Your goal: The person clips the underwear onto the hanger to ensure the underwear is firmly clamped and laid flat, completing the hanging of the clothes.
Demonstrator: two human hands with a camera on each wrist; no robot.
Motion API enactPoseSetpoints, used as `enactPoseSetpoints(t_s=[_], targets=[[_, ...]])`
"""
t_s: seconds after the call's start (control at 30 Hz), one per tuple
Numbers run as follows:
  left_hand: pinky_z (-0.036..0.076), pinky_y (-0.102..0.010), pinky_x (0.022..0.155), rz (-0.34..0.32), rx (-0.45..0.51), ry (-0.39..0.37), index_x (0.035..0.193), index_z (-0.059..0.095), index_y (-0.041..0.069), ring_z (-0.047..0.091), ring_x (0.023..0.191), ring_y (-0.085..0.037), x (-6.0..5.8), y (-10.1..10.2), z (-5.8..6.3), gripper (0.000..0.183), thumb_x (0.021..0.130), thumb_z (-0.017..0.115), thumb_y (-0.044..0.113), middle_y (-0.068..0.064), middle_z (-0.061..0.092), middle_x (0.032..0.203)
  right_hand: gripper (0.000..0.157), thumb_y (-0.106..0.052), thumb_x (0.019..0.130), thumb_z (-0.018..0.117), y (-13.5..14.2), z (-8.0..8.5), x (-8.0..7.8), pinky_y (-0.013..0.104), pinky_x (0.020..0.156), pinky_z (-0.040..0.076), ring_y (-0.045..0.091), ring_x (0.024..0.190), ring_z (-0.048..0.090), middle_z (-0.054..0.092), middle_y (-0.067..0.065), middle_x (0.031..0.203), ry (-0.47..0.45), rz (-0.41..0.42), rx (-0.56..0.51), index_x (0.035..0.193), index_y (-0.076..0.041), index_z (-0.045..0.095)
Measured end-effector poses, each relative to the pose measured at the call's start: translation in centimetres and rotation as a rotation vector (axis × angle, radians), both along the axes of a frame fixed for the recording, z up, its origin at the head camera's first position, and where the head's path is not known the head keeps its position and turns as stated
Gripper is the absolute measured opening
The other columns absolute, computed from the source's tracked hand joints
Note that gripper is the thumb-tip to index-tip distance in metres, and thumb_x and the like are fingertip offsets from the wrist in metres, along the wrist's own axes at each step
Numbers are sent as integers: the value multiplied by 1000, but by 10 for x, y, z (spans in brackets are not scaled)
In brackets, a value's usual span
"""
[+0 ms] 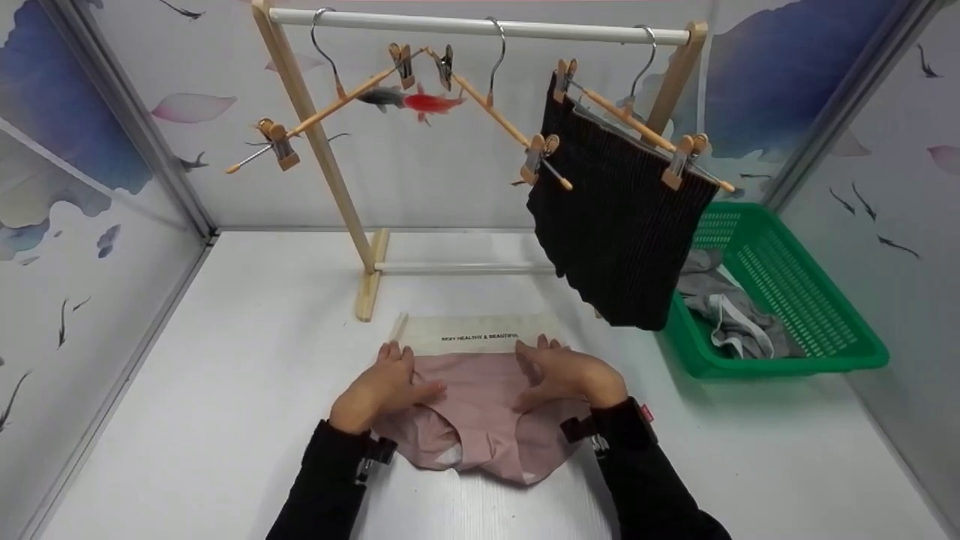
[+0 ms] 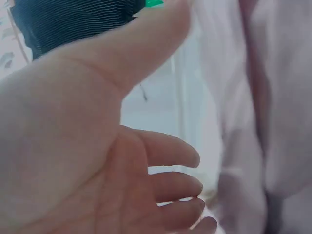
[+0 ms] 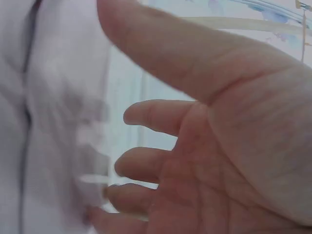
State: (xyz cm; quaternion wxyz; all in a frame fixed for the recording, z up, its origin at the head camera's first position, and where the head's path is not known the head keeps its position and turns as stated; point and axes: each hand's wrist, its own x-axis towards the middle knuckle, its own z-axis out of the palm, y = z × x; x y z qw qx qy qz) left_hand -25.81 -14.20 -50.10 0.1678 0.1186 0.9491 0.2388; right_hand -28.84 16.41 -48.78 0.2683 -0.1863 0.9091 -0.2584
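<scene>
Several spread fingers (image 1: 529, 354) on pink briefs (image 1: 480, 386)

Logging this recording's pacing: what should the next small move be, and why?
Probably pinch the pink garment at its sides: the left hand and right hand are open there, and the leftmost hanger has bare clips.

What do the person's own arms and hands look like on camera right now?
Both the left hand and right hand are gloveless. Long black sleeves cover the forearms. A small red tag marks the right cuff; its lettering is unreadable. Dark fittings with metallic-looking parts sit at both inner wrists.
</scene>
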Motion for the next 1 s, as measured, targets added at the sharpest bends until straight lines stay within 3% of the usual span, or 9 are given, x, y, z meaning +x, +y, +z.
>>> enactPoseSetpoints(t_s=[0.1,0.2,0.43,0.67,0.8,0.9,1.0], targets=[[25,-54,118,37,-14,-14,146,25,-24,12,148,-53,-1,-2,-5,92,97,60,44,-45,16,155,103,-47,82,83,-2,-2,0,61,119,7,47,150,4,8,35,161,-26,5,37,162,-16,27],[27,-53,117,61,-19,-21,146,22,-26,12,148,-54,-1,-4,-8,94,94,66,39,-46,12,154,99,-45,83,83,-4,-3,0,59,120,4,48,150,2,5,37,160,-37,19,19,161,-15,29],[27,-53,117,52,-35,-11,145,21,-28,13,147,-54,-1,-5,-11,97,91,71,36,-48,12,153,92,-41,87,81,-8,-4,0,54,121,1,48,150,1,4,40,159,-36,53,0,160,-13,33],[29,-55,115,36,-68,-1,143,26,-27,17,145,-56,0,-3,-8,94,91,71,37,-48,17,152,87,-44,89,77,-9,-5,0,55,121,4,50,149,6,10,41,157,7,66,59,159,-13,35],[27,-57,116,38,-81,3,144,28,-25,18,145,-56,1,-2,-2,91,91,70,36,-47,19,152,82,-44,91,74,-11,-4,0,62,119,9,55,146,12,17,41,156,61,76,58,158,-13,38],[26,-60,115,36,-58,59,146,30,-23,20,143,-58,3,-4,7,87,92,69,34,-46,23,151,79,-41,95,71,-14,-2,0,67,115,16,56,145,16,21,38,157,132,72,7,158,-11,36],[27,-63,113,14,18,197,147,34,-18,26,141,-58,6,-12,16,78,95,67,30,-44,31,149,75,-37,101,64,-18,1,0,66,115,18,54,146,12,17,36,159,188,66,-91,160,-8,28]])
